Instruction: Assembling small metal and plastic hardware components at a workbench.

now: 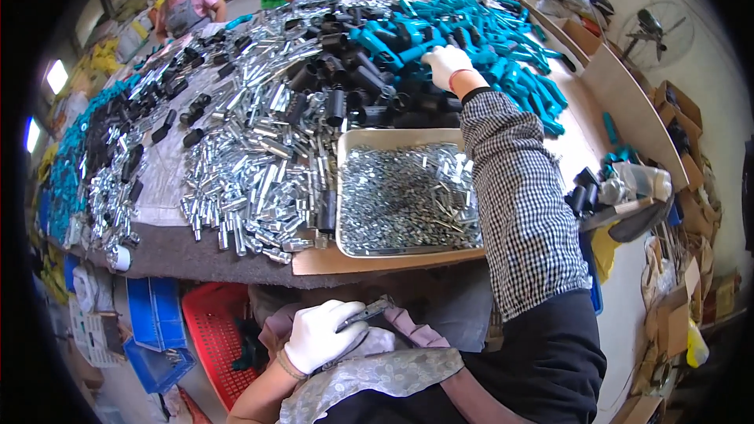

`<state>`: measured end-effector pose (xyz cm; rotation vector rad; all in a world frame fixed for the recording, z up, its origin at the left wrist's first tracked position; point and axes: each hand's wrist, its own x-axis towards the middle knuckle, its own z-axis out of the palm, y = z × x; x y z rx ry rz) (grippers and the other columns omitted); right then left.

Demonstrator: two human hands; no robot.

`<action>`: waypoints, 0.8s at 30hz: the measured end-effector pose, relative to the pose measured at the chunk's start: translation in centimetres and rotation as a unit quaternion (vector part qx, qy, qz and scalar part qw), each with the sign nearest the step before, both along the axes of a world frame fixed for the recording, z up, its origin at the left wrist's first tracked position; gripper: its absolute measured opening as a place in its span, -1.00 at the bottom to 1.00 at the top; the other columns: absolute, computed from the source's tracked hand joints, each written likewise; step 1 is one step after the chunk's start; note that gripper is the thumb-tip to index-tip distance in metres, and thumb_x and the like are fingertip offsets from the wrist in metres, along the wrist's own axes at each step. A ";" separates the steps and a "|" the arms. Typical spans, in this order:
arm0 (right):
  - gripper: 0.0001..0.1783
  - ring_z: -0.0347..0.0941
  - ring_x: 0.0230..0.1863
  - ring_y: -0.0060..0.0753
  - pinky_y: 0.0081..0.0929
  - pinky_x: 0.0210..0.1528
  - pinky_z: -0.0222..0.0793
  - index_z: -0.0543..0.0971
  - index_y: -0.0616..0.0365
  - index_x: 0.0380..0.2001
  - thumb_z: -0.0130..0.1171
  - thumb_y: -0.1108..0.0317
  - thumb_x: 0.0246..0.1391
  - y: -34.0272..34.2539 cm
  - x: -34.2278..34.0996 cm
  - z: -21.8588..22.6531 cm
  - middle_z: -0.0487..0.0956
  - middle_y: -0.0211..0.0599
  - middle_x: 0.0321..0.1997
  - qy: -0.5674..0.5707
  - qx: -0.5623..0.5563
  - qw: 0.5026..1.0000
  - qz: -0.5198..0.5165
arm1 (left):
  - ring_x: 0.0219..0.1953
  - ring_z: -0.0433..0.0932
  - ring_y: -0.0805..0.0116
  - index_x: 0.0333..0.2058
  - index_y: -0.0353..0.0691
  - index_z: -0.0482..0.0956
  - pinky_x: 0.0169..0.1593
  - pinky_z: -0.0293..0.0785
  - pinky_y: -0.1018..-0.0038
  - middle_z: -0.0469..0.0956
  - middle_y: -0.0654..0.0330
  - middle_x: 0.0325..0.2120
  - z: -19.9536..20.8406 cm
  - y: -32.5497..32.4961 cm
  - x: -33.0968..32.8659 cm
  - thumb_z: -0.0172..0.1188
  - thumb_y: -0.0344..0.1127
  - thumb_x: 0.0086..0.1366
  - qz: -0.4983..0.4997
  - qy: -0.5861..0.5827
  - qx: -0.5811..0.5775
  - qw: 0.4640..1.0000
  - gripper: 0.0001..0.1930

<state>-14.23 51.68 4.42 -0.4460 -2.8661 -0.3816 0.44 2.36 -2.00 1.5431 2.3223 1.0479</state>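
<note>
In a white glove, my left hand (pixel 318 338) is held low in front of my body, its fingers wrapped round a grey metal bar (pixel 365 313) with a wider end, like a ratchet wrench. Part of that bar is hidden by the glove. My right hand (pixel 448 65), also gloved, reaches far over the table to the edge of a heap of teal plastic handles (pixel 510 39). Its fingers are curled at one teal handle (pixel 415 53). Black tubular sleeves (pixel 365 82) lie just left of this hand. Beneath my right forearm, a cream tray (pixel 343 188) holds many small metal parts.
Chrome metal rods and sockets (pixel 259 165) cover the table's middle. A cardboard edge (pixel 628 102) rises at the right. Below the table's left side are a red basket (pixel 212 330) and blue bins (pixel 155 314). Two people (pixel 188 4) work across the table. A fan (pixel 650 27) stands right.
</note>
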 end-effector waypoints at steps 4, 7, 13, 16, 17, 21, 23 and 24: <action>-0.58 0.58 0.06 -0.02 -0.19 0.12 0.49 0.67 -0.16 -0.01 0.12 0.39 0.04 0.9 -1.6 -0.1 0.67 -0.10 -0.03 -0.098 0.010 0.995 -0.032 | -0.48 0.62 0.17 -0.26 -0.13 0.67 -0.43 0.55 0.35 0.62 0.15 -0.43 -0.3 -0.2 -0.9 0.39 -0.25 0.07 -0.002 0.032 0.028 0.999 -0.76; -0.68 0.61 -0.02 0.01 -0.18 0.02 0.53 0.71 -0.12 -0.15 0.15 0.36 0.01 0.2 -0.2 1.7 0.68 -0.11 -0.09 -0.108 0.011 0.994 -0.007 | -0.49 0.63 0.16 -0.24 -0.16 0.67 -0.41 0.57 0.35 0.63 0.14 -0.44 -0.5 -1.1 -1.1 0.40 -0.25 0.07 0.007 0.008 0.029 1.000 -0.74; -0.63 0.58 -0.07 0.05 -0.15 -0.01 0.50 0.64 0.05 -0.13 0.21 0.22 -0.05 -3.0 7.1 4.7 0.64 -0.01 -0.07 0.124 -0.040 0.988 0.083 | -0.44 0.64 0.13 -0.20 -0.18 0.67 -0.35 0.58 0.34 0.64 0.12 -0.40 -0.2 -1.8 -0.8 0.40 -0.26 0.09 -0.006 -0.021 0.033 0.999 -0.71; -0.46 0.60 -0.22 -0.41 -0.47 -0.15 0.51 0.51 0.22 0.10 0.31 0.26 0.06 -9.5 13.0 5.9 0.64 -0.25 -0.24 0.299 -0.398 0.857 0.135 | -0.38 0.65 0.10 -0.14 -0.23 0.65 -0.28 0.59 0.33 0.63 0.06 -0.35 0.3 -2.5 -0.7 0.41 -0.31 0.10 -0.006 -0.053 0.045 0.998 -0.67; -0.46 0.52 -0.27 -0.59 -0.63 -0.27 0.48 0.48 0.20 0.16 0.28 0.31 0.10 -13.0 15.3 6.2 0.59 -0.38 -0.24 0.273 -0.554 0.779 0.111 | -0.38 0.64 0.09 -0.14 -0.25 0.65 -0.27 0.59 0.33 0.63 0.04 -0.34 0.4 -2.9 -0.4 0.41 -0.33 0.11 0.013 -0.071 0.049 0.996 -0.67; -0.35 0.51 -0.38 -0.46 -0.56 -0.38 0.51 0.30 0.27 0.29 0.20 0.42 0.12 -23.3 24.0 2.7 0.49 -0.24 -0.15 0.250 -0.711 0.655 0.051 | -0.38 0.65 0.10 -0.15 -0.30 0.64 -0.28 0.58 0.36 0.63 0.01 -0.33 1.3 -3.3 -0.2 0.43 -0.34 0.10 0.034 -0.089 0.058 0.994 -0.66; -0.39 0.53 -0.44 -0.43 -0.51 -0.35 0.54 0.29 0.27 0.25 0.16 0.48 0.13 -26.0 26.7 -0.6 0.48 -0.23 -0.19 0.280 -0.753 0.596 0.005 | -0.38 0.65 0.08 -0.17 -0.30 0.64 -0.27 0.58 0.35 0.63 0.01 -0.34 1.5 -3.0 -0.1 0.43 -0.35 0.09 0.035 -0.100 0.072 0.992 -0.68; -0.43 0.53 -0.44 -0.43 -0.50 -0.35 0.55 0.30 0.29 0.22 0.15 0.49 0.14 -27.1 27.4 -2.3 0.48 -0.22 -0.20 0.287 -0.767 0.575 -0.008 | -0.38 0.65 0.08 -0.17 -0.30 0.64 -0.27 0.58 0.35 0.63 0.01 -0.34 1.4 -2.9 0.1 0.43 -0.35 0.09 0.037 -0.100 0.072 0.992 -0.68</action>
